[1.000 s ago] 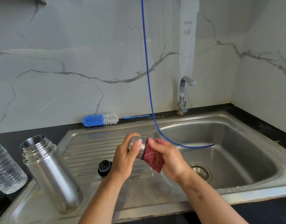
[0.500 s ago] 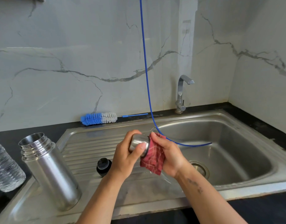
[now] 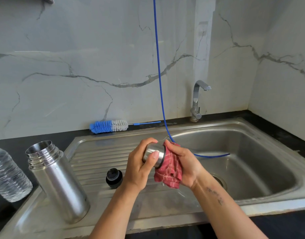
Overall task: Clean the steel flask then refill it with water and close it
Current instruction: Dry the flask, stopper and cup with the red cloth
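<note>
The sink (image 3: 251, 138) spans the counter; the open steel flask (image 3: 58, 183) stands at eight o'clock on its drainboard. At centre the left hand (image 3: 139, 168) grips the steel cap (image 3: 153, 155), the right hand (image 3: 184, 163) clutching a red cloth (image 3: 170, 171) against its mouth

A red cloth (image 3: 169, 169) with pale checks is being seen; the brush (image 3: 109, 126) is showing blue and white; the table (image 3: 277, 133) is showing black.

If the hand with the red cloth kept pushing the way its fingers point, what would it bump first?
The right hand points leftward, so it would first press its red cloth into the steel cup, which the left hand grips. They look already touching, though the cloth hides the contact.
</note>
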`<state>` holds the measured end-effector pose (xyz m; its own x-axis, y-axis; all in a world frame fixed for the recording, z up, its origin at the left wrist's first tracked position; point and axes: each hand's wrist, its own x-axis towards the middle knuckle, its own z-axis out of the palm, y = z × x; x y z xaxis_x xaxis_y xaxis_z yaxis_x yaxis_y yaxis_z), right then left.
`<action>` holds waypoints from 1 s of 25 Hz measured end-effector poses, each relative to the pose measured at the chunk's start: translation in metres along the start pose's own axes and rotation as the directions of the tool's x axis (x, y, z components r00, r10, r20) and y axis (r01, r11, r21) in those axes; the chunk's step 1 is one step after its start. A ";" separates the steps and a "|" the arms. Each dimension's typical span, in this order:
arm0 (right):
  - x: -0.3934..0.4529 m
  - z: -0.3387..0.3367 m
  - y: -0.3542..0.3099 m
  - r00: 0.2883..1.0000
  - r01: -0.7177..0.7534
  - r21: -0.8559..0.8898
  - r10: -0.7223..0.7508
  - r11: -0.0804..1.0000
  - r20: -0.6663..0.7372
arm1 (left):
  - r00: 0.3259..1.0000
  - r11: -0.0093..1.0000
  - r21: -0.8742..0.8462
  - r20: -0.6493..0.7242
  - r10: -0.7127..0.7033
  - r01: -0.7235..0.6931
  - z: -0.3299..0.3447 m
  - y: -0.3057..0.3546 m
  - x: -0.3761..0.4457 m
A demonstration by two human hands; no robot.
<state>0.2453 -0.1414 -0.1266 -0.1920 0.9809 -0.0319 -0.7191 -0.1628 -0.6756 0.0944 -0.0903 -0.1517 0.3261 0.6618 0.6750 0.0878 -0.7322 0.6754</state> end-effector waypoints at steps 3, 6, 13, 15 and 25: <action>-0.007 -0.001 0.000 0.955 0.256 -0.401 -0.295 0.880 -0.037 | 0.979 0.979 -0.037 -0.016 -0.202 0.201 0.011 0.001 0.005; 0.002 -0.015 0.013 0.905 0.283 -0.842 -0.418 0.459 0.077 | 0.897 0.877 -0.222 -0.025 -0.441 0.425 0.011 -0.003 0.008; 0.001 -0.005 0.000 0.994 -0.022 -0.181 0.002 0.983 -0.110 | 0.998 0.993 0.109 -0.050 -0.031 0.037 0.003 -0.007 -0.002; -0.002 -0.008 -0.006 0.988 -0.080 -0.150 0.058 0.985 -0.146 | 0.999 0.977 0.211 -0.028 0.040 -0.033 0.002 -0.012 -0.002; 0.005 -0.031 -0.015 0.900 0.126 -0.128 -0.167 0.984 -0.402 | 0.786 0.913 -0.283 -0.473 -0.399 0.294 -0.013 -0.014 0.009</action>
<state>0.2755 -0.1304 -0.1395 0.2154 0.9533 -0.2116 -0.6461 -0.0233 -0.7629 0.0841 -0.0724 -0.1516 -0.2240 0.8882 0.4012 -0.0900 -0.4287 0.8989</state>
